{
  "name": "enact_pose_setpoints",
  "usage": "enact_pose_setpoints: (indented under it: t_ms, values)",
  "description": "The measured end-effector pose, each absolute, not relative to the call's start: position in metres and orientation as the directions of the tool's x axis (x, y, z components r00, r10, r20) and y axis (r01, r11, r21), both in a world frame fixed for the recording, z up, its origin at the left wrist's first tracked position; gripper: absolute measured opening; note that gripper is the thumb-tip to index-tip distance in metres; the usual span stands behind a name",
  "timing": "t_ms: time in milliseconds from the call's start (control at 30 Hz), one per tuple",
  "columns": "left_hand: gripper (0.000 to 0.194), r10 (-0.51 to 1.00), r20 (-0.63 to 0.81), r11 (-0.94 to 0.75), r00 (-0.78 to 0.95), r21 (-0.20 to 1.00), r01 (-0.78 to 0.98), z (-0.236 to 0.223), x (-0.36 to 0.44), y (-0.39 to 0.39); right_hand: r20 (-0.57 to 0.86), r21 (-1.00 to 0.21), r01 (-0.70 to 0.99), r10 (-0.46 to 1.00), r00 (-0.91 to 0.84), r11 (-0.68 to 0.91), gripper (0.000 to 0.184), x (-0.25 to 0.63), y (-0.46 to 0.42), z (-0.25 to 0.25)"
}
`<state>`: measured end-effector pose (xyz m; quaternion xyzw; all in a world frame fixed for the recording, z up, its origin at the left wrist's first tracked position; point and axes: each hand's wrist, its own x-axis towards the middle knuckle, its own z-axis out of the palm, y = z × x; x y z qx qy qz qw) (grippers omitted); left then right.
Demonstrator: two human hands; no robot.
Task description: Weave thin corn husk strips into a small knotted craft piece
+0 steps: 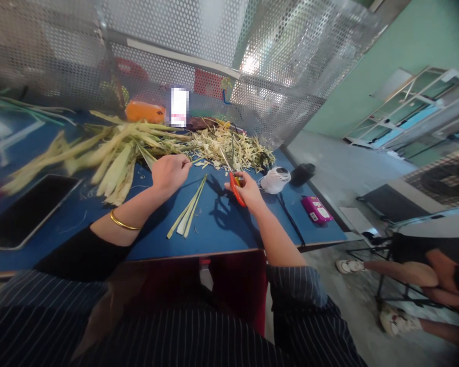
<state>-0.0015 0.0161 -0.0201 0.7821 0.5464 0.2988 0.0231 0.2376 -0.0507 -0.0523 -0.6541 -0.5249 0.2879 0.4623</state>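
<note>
My left hand [170, 172] is closed in a pinch on the end of a thin leaf strip at the edge of the pile of pale green palm leaves [110, 153]. A gold bangle sits on that wrist. My right hand [247, 191] is wrapped round the orange handles of scissors [231, 176], whose blades point up and left toward a heap of cut leaf scraps [233, 148]. A few cut leaf strips [187, 209] lie on the blue table [222, 229] between my hands.
A dark tablet [26, 209] lies at the left. A spool of white string [275, 179], a black object [303, 173] and a pink packet [316, 210] sit at the right. A perforated metal screen [214, 66] backs the table. Another person's legs [405, 275] are at the right.
</note>
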Motion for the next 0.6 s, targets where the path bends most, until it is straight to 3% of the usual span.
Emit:
enact_pose_setpoints:
  t_ms: [200, 367, 600]
  values:
    - [0.026, 0.874, 0.407, -0.411, 0.264, 0.333, 0.849, -0.018, 0.004, 0.007, 0.208, -0.893, 0.444, 0.942, 0.264, 0.073, 0.043, 0.236, -0.041, -0.045]
    - [0.026, 0.875, 0.402, -0.411, 0.270, 0.324, 0.852, -0.018, 0.005, 0.006, 0.240, -0.850, 0.521, 0.934, 0.265, 0.071, 0.047, 0.242, -0.042, -0.046]
    - [0.024, 0.868, 0.415, -0.428, 0.273, 0.345, 0.835, -0.020, 0.005, 0.007, 0.206, -0.880, 0.469, 0.950, 0.233, 0.076, 0.047, 0.246, -0.044, -0.047]
